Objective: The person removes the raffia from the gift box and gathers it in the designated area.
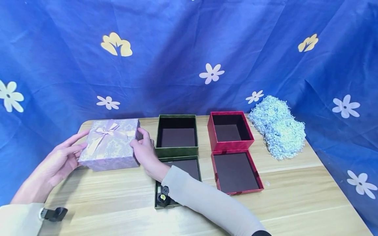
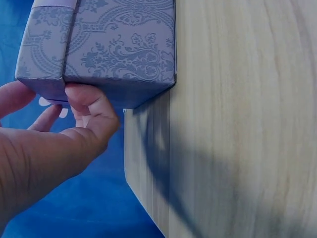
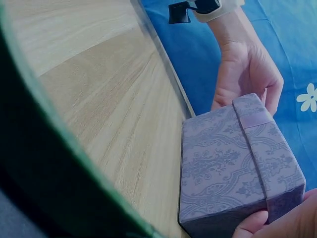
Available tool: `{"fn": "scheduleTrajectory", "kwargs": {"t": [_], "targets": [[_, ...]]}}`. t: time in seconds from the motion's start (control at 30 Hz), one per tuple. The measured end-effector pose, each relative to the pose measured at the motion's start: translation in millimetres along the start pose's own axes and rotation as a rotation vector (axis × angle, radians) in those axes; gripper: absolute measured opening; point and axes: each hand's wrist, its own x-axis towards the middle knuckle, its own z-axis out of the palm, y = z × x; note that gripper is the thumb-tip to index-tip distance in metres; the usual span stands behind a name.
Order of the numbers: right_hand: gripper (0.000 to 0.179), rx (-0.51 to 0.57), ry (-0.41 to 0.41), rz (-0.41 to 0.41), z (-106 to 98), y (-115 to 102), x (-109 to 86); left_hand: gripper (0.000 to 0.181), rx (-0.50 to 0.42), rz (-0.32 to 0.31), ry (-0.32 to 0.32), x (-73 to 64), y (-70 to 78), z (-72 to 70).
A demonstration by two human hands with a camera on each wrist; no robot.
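Observation:
A lilac damask-patterned gift box (image 1: 115,144) with a ribbon bow (image 1: 107,129) on its lid sits at the table's left end. My left hand (image 1: 63,160) holds its left side, thumb and fingers at the lid's lower edge, as the left wrist view shows. On the opposite side my right hand (image 1: 146,152) grips the box, with the thumb (image 3: 251,224) against the wall near the lid seam. The lid is on the box. Some fingertips of both hands are hidden behind it.
Right of the gift box stands an open green box (image 1: 177,150), its lid (image 1: 184,167) in front, partly under my right forearm. Further right are an open red box (image 1: 233,145) and its lid (image 1: 237,172). Pale blue shredded paper (image 1: 279,129) lies at the right, before a blue curtain (image 1: 177,49).

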Motion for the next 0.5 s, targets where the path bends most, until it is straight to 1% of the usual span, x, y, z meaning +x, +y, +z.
{"fn": "scheduleTrajectory", "kwargs": {"t": [0.17,0.33,0.5], "targets": [[0.067,0.009,-0.007,0.009,-2.3,-4.2,-2.8,0.059,0.013,0.029,-0.011,1.1,-0.2,2.1],[0.067,0.036,-0.02,-0.003,-3.1,-4.1,-2.5,0.059,0.018,0.053,-0.017,0.2,-1.7,3.3],[0.068,0.04,-0.021,-0.024,-3.7,-4.2,-2.3,0.06,0.015,0.084,-0.016,0.0,-2.1,4.3]]}}
